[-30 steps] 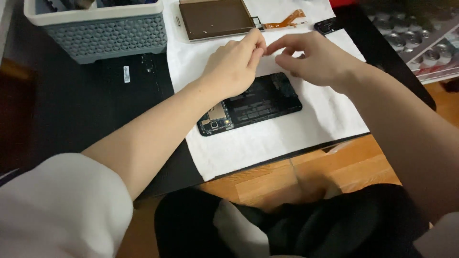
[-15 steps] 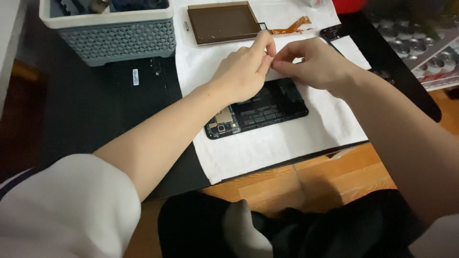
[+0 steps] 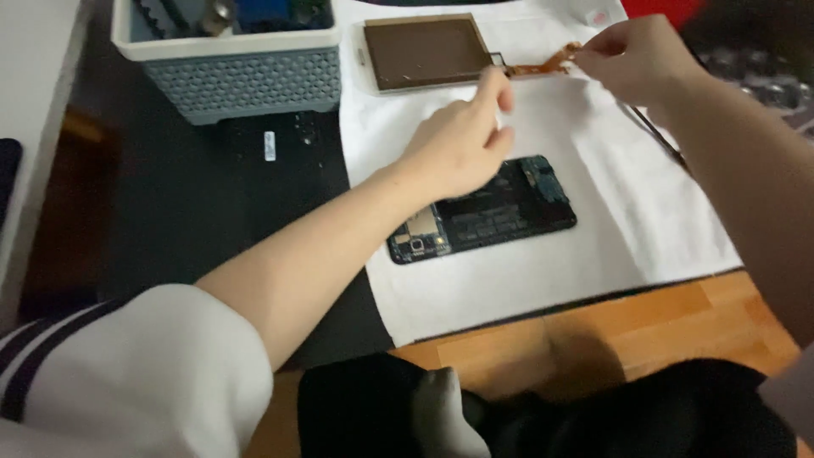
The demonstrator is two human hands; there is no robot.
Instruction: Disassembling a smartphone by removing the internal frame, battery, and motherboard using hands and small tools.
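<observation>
both hands have parted since a moment ago, when they were pinched together just above the opened black phone body with its bare circuit board (image 3: 483, 210). left hand (image 3: 458, 140) now hovers over the near-left part of that phone body, fingers loosely curled with the thumb and forefinger close together; whether anything small sits between them cannot be told. right hand (image 3: 636, 55) has moved up toward the far right corner of the white paper sheet (image 3: 593, 254) and is closed in a pinch on the end of the thin orange flex ribbon (image 3: 543, 66), which runs from the right edge of the flat brown rectangular screen panel (image 3: 428, 53) lying at the far edge of the sheet. judging by this, attention has shifted from the phone body to the ribbon and panel, while the phone body lies unheld near the middle of the sheet. going left to right across the surface: a pale ledge at the left edge, the black desk mat (image 3: 212, 195), the grey perforated plastic basket (image 3: 246, 80) of tools at the far left corner, then the white sheet, and a blurred dark area at the far right. below the mat's near edge a brown wooden floor (image 3: 593, 331) shows, with dark clothing at the bottom.
</observation>
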